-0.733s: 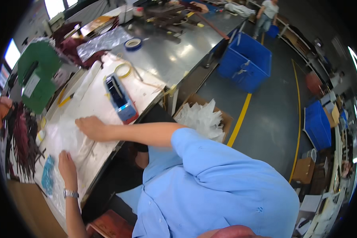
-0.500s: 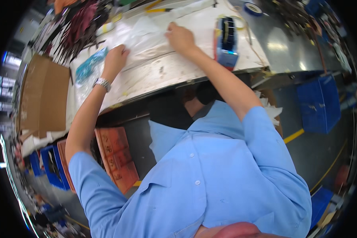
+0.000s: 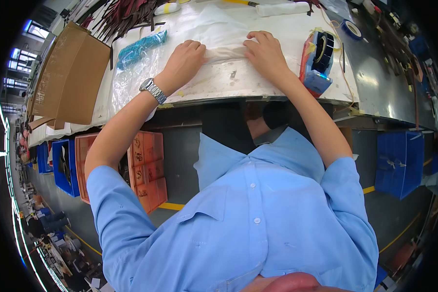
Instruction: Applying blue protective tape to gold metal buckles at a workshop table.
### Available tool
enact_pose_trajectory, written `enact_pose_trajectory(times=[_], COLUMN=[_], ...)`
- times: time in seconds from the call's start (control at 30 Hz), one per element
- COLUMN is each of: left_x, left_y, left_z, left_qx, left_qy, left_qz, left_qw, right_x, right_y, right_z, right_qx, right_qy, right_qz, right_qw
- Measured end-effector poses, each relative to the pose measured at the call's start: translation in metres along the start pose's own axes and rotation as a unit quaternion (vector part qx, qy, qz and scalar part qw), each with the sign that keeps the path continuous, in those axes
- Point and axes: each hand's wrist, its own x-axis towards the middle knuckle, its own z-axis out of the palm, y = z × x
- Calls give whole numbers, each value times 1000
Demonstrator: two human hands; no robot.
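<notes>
A thin, soft white sheet (image 3: 216, 29) lies on the white table top (image 3: 214, 85) in front of you, between your two hands, with its near edge bunched into a long fold. Your left hand (image 3: 186, 58) is at the left end of that fold with its fingers curled, and your right hand (image 3: 267, 53) is at the right end with its fingers bent. Your hands are well apart; I can't tell how tightly either one pinches the sheet. Left of your left hand is a bright blue bundle (image 3: 141, 49) in clear plastic, and farther left stands a brown cardboard box (image 3: 73, 78). Just right of your right hand sits a blue and red tape holder (image 3: 319, 82). Past it, a blue tape roll (image 3: 351, 29) lies on the shiny metal table (image 3: 377, 80).
</notes>
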Motion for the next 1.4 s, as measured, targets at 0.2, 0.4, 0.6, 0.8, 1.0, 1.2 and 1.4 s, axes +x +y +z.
enact_pose_trajectory(times=[0.2,0.4,0.6,0.8,1.0,1.2,1.4], left_x=[-38,-61,-36,-51,-64,-42,-50], left_y=[36,42,31,0,-3,60,39], left_z=[-21,-32,-24,-18,-36,-16,1], left_qx=[77,52,-10,-1,173,-30,-3], left_qy=[48,33,131,42,62,149,112], left_qz=[62,77,26,-72,-94,61,-9], left_qw=[994,995,991,997,979,986,994], right_x=[-32,-47,-16,-12,-9,2,-20], right_y=[-18,-30,-24,-1,-2,-47,-15], right_z=[-41,-69,-45,-49,-58,-43,-26], right_qx=[49,53,35,-25,-192,142,15], right_qy=[-30,-13,-9,-31,-44,-56,-96], right_qz=[-51,-55,-26,39,51,-49,-52], right_qw=[997,997,999,998,979,987,994])
